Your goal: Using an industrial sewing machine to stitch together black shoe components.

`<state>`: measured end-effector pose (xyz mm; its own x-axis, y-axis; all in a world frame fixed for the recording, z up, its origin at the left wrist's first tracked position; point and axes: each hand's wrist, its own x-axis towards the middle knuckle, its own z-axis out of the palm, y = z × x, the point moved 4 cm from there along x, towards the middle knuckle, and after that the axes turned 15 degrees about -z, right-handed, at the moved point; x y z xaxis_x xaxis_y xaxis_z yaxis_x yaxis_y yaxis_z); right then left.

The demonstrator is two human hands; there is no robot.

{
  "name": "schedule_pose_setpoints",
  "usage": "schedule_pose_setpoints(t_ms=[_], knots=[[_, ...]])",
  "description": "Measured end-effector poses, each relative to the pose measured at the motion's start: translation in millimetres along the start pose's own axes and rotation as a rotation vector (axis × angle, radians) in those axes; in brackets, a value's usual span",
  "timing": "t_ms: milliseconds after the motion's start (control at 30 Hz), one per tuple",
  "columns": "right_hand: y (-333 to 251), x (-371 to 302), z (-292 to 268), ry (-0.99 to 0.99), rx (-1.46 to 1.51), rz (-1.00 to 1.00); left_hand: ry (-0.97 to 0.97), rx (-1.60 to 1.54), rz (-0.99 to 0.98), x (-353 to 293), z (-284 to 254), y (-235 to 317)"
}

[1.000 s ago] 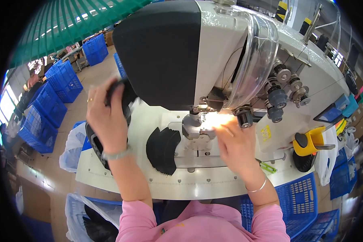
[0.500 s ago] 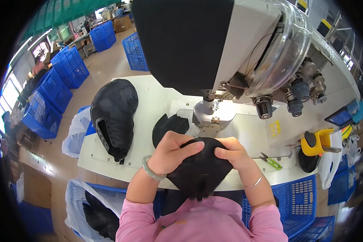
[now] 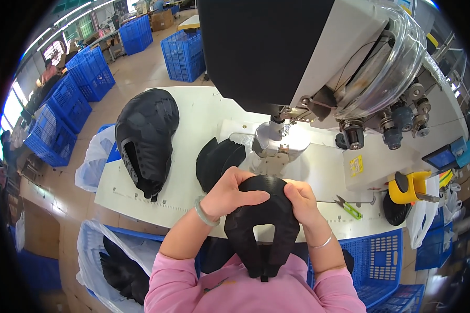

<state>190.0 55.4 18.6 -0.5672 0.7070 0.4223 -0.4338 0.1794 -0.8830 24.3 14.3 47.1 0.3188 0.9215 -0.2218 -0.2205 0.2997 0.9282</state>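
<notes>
A black shoe upper (image 3: 261,213) is held between my two hands over the table's front edge, its rounded end toward the sewing machine and its slot-like opening toward my body. My left hand (image 3: 234,195) grips its left side, thumb lying across the top. On the right edge, my right hand (image 3: 301,202) presses with its thumb; its other fingers are hidden underneath. Just beyond my left hand lie curved black pieces (image 3: 216,159). The machine's post (image 3: 275,143) stands a little past the upper, lit under the needle area.
Stacked black uppers (image 3: 149,133) rest on the white table (image 3: 193,112) at left. The machine head (image 3: 263,52) overhangs the far side. Green thread snips (image 3: 351,208) and a yellow holder (image 3: 403,189) are at right. Blue crates (image 3: 373,261) sit below; a bag-lined one (image 3: 89,255) holds black pieces.
The shoe upper has been turned and spread in my hands, so its opening now shows. Both hands stay on it. The whole view has shifted slightly.
</notes>
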Motion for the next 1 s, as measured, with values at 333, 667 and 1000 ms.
schedule_pose_setpoints(t_ms=[333,667,1000], knots=[[13,-7,-3,0.043,-0.009,0.068,-0.198,-0.238,-0.052,6,-15,-31],[15,-9,3,0.060,-0.071,0.062,-0.079,-0.005,-0.178,-1,-16,-23],[3,-28,6,-0.073,0.031,0.196,0.938,0.321,0.287,-102,-138,20]])
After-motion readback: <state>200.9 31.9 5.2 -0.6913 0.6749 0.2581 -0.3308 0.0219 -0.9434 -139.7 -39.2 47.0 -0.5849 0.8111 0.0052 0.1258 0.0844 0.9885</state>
